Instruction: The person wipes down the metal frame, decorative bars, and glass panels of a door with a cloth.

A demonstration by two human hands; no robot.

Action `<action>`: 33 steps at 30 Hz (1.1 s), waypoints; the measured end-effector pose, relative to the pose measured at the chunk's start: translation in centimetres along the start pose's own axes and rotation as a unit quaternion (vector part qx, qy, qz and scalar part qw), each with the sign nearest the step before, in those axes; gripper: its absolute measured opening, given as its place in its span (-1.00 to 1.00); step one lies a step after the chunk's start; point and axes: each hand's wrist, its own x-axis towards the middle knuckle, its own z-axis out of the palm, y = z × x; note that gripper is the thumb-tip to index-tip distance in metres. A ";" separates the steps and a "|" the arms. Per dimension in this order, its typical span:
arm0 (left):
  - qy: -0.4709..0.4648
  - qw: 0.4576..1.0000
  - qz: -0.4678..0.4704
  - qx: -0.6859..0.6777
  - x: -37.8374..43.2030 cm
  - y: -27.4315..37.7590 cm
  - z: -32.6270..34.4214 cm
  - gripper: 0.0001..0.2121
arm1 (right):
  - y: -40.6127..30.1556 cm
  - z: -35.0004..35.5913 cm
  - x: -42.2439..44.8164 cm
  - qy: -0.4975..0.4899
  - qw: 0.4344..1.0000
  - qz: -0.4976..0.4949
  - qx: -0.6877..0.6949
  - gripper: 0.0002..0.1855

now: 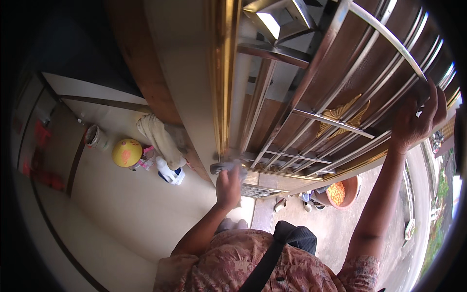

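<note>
A door with a metal grille (346,84) of shiny bars and a gold butterfly ornament (343,116) fills the upper right of the head view. My left hand (229,186) grips a greyish cloth (239,168), blurred, against the lower part of the door's gold-coloured edge trim (223,80). My right hand (416,116) is raised at the far right, its fingers curled around a bar of the grille near the curved metal piece.
On the floor at left are a bucket (92,136), a yellow conical hat (127,153) and a white-and-blue container (170,171). A light towel (157,137) hangs beside a brown post. Outside stand a pot with orange contents (352,193) and shoes (280,205).
</note>
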 end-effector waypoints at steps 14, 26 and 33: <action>-0.061 0.981 0.159 0.094 0.7 5.2 2.0 -0.50 | -0.1 0.1 -0.3 -0.002 1.000 0.009 -0.001 -0.57; -0.202 0.975 0.049 -0.074 1.1 4.0 -1.9 -0.79 | 0.2 0.2 -0.5 0.016 1.000 0.012 0.017 -0.58; -0.120 0.972 0.197 -0.055 1.2 6.8 1.0 -0.63 | 0.4 0.4 -0.3 0.020 1.000 -0.001 0.020 -0.56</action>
